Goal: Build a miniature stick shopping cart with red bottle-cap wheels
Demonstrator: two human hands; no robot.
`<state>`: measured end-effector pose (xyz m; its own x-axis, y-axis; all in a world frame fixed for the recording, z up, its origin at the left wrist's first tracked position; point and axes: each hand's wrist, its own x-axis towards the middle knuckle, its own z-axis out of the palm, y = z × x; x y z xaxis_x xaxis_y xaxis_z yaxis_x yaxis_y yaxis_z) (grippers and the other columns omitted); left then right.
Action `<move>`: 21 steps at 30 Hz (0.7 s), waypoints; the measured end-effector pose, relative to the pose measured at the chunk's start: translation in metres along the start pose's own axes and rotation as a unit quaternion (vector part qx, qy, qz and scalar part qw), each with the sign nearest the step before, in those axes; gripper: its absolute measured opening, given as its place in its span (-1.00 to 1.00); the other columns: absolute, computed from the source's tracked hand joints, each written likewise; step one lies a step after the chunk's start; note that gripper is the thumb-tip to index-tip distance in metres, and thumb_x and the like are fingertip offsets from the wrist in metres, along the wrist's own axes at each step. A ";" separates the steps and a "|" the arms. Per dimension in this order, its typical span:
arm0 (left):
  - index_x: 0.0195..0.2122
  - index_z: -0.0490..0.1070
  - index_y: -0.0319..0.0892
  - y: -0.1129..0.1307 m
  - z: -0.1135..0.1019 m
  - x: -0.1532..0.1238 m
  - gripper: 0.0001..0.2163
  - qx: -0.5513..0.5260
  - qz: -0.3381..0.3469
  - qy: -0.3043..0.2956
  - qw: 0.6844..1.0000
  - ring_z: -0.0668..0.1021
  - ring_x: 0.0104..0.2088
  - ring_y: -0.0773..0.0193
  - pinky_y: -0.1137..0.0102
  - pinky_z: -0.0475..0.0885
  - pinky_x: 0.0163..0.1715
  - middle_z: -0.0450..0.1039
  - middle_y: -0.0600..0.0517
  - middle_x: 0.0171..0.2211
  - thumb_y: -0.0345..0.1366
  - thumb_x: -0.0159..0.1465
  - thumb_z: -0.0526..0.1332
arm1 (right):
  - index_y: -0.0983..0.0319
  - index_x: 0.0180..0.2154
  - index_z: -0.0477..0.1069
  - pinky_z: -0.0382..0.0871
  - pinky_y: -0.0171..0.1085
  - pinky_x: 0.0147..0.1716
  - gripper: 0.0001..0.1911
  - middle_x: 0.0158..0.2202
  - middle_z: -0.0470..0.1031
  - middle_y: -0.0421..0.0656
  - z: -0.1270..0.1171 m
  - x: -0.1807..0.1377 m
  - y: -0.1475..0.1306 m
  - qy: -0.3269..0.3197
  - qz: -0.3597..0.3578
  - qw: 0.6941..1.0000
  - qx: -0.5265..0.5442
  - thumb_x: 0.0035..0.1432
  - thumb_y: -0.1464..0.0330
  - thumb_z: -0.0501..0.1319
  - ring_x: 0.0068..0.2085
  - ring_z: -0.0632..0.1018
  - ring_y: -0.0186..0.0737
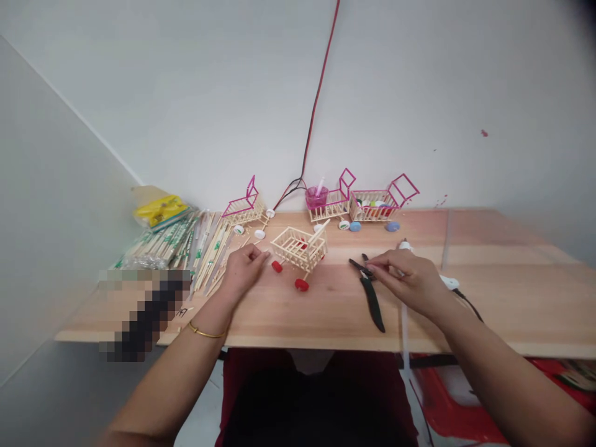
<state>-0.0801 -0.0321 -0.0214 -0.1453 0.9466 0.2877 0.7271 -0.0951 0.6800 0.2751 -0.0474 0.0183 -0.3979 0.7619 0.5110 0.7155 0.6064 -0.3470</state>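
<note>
A small cart of wooden sticks (300, 247) with red bottle-cap wheels (302, 285) stands on the wooden table (326, 310) between my hands. Just left of the cart, my left hand (243, 271) rests on the table with its fingers curled in a pinch; what the fingertips hold is too small to tell. My right hand (410, 279) lies to the right, its fingers closed together on the upper end of black pliers (374, 301) that lie on the table. A white glue gun (449, 283) shows partly behind my right wrist.
Bundles of packaged chopsticks (181, 242) and a yellow packet (161, 210) lie at the back left. Three stick carts with pink frames (243, 208) (331, 202) (382, 202), a pink cup (316, 197) and loose caps stand along the wall. A red cable (316, 99) hangs down the wall.
</note>
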 end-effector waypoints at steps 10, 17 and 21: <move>-0.61 0.11 -0.14 0.014 0.004 -0.010 -0.64 -0.028 0.078 0.009 0.997 0.29 -0.53 0.37 0.42 0.19 -0.45 0.19 0.16 -0.61 -0.14 0.19 0.24 | 0.13 -0.48 0.48 0.28 -0.20 -0.44 -0.63 -0.61 0.43 -0.19 0.009 0.005 0.009 -0.028 -0.012 1.000 -0.005 0.24 0.07 0.14 -0.54 0.42 -0.22; -0.57 0.14 -0.13 0.022 0.002 -0.018 -0.66 0.013 0.140 0.052 0.989 0.32 -0.50 0.35 0.41 0.22 -0.42 0.22 0.13 -0.57 -0.12 0.26 0.18 | 0.15 -0.41 0.49 0.30 -0.22 -0.40 -0.70 -0.49 0.54 -0.16 -0.003 0.011 0.002 -0.067 -0.018 0.998 -0.004 0.26 0.16 0.13 -0.48 0.48 -0.22; -0.57 0.23 -0.15 0.030 0.005 -0.025 -0.64 0.062 0.153 -0.018 0.986 0.36 -0.50 0.34 0.41 0.22 -0.43 0.31 0.09 -0.56 -0.05 0.27 0.17 | 0.18 -0.36 0.48 0.31 -0.25 -0.42 -0.79 -0.45 0.54 -0.15 -0.006 0.018 -0.003 -0.134 -0.022 0.991 0.013 0.23 0.22 0.16 -0.45 0.51 -0.23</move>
<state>-0.0512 -0.0570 -0.0117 0.1153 0.8901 0.4410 0.8104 -0.3410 0.4764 0.2694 -0.0364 0.0331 -0.5686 0.7660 0.3000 0.6806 0.6429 -0.3513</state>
